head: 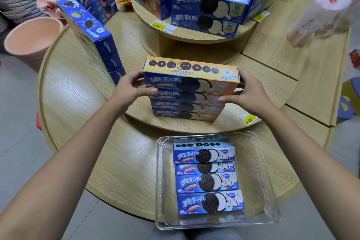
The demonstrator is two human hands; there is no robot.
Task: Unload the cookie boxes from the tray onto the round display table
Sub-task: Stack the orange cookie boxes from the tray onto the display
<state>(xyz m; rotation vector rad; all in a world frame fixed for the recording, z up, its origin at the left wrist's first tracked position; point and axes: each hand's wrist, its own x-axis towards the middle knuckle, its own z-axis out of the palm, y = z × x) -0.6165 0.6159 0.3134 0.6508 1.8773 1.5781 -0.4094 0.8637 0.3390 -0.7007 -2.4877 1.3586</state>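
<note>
- My left hand [131, 87] reaches forward with the forearm stretched out from the near left, palm turned inward, thumb pressed on the front face and fingers wrapped round the left end of the stack of orange-topped cookie boxes [190, 88].
- My right hand [245, 91] mirrors it from the near right, thumb on the front and fingers curled behind the right end; both hands clasp the stack between them, gripping mostly the upper boxes.
- That stack is four flat cardboard cartons, blue and orange, glossy print, lying one on another on the middle tier of the round display table [78, 103].
- The table is pale wood-grain laminate in stepped circular tiers with rounded edges.
- On the lowest tier, nearest me, sits the tray [161, 181], a clear, rigid plastic box with rounded corners.
- Inside it four blue-and-white cookie boxes [206, 179] lie in a row from far to near, faces up, overlapping slightly.
- To the far left a stack of blue cartons [91, 31] leans on the middle tier.
- On the top tier, two dark-blue boxes [208, 9] sit stacked behind a yellow price tag [158, 24].
- A peach plastic bucket [31, 39], smooth and round, stands beyond the table on the left.
</note>
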